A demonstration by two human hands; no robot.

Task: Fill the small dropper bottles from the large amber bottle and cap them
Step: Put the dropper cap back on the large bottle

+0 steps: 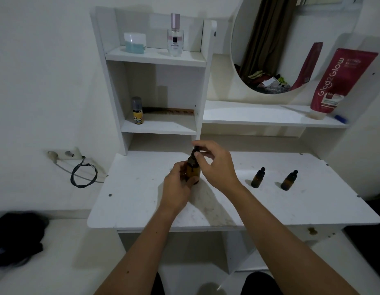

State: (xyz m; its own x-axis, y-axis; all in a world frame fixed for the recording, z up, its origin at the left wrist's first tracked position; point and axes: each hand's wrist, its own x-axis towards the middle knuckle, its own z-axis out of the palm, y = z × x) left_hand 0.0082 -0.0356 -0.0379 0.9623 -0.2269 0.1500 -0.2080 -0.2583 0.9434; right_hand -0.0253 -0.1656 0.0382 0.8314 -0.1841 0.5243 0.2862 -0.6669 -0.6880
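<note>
Both hands on large amber bottle [193,170], mid-desk

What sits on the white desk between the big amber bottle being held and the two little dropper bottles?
Only the right hand and bare white desk show there, in the head view.

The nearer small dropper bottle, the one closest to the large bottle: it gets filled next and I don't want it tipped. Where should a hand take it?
Grip the small dropper bottle round its amber body, below the narrow black cap, coming from the right and above. It stands upright and apart from the other small bottle, so both sides look free; a low grip likely keeps it steady.
</note>
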